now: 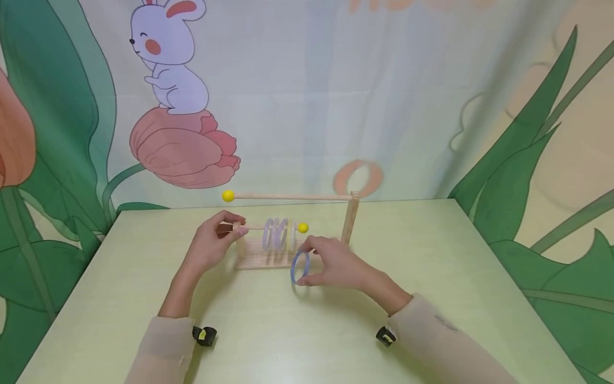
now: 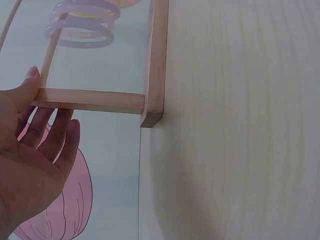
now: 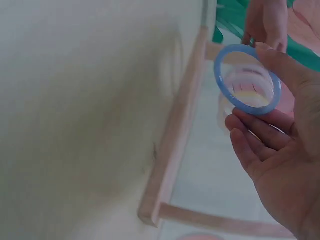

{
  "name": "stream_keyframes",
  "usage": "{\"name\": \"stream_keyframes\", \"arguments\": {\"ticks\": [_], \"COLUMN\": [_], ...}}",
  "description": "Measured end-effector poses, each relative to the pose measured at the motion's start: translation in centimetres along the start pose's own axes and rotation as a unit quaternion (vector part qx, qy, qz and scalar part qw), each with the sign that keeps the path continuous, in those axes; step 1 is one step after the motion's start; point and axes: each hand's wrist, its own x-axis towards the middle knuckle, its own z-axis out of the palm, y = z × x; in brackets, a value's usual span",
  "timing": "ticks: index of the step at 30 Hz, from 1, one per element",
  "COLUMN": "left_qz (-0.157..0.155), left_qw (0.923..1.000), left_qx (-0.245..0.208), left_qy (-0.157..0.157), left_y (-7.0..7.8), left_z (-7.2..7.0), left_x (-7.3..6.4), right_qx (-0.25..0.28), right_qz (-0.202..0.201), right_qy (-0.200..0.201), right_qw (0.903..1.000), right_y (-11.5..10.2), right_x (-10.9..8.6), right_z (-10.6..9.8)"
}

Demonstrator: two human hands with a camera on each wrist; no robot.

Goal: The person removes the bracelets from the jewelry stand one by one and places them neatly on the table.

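A wooden stand (image 1: 261, 261) has a short post on its left and a tall post (image 1: 349, 220) on its right. My left hand (image 1: 208, 245) grips the top of the short post (image 2: 95, 100), thumb on one side and fingers on the other. From this post a lower rod runs right to a yellow ball (image 1: 303, 228). Several purple, pale and yellow rings (image 2: 85, 44) hang on that rod. My right hand (image 1: 338, 262) pinches a blue ring (image 3: 219, 75) between thumb and fingers, just in front of the ball, with the ring off the rod.
An upper rod (image 1: 292, 197) reaches left from the tall post, above the lower one, and ends in another yellow ball (image 1: 228, 196). The stand rests on a pale table (image 1: 288, 341). Behind it hangs a printed cloth (image 1: 288, 106) with a rabbit and plants.
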Motion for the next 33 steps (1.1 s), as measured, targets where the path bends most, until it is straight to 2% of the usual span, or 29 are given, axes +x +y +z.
{"name": "stream_keyframes", "arguments": {"ticks": [6, 13, 19, 29, 33], "left_qz": [0.007, 0.007, 0.008, 0.013, 0.016], "left_qw": [1.0000, 0.9999, 0.9999, 0.9999, 0.9998], "left_qx": [-0.006, -0.007, -0.009, -0.009, -0.009], "left_qy": [0.002, 0.006, 0.005, 0.007, 0.007], "left_y": [-0.2, -0.3, -0.4, -0.4, -0.4], "left_z": [0.0, 0.0, 0.0, 0.0, -0.1], "left_x": [0.0, 0.0, -0.2, -0.1, 0.0], "right_qx": [0.074, 0.055, 0.066, 0.074, 0.061], "right_qz": [-0.006, -0.014, -0.032, -0.019, -0.020], "right_qy": [-0.009, -0.022, -0.019, -0.002, 0.005], "right_qw": [0.9972, 0.9981, 0.9971, 0.9970, 0.9979], "right_y": [-1.0, -2.6, -3.8, -4.3, -4.3], "right_x": [0.9, 2.1, 3.4, 4.8, 5.2], "right_z": [3.3, 6.4, 7.4, 8.8, 9.1]}}
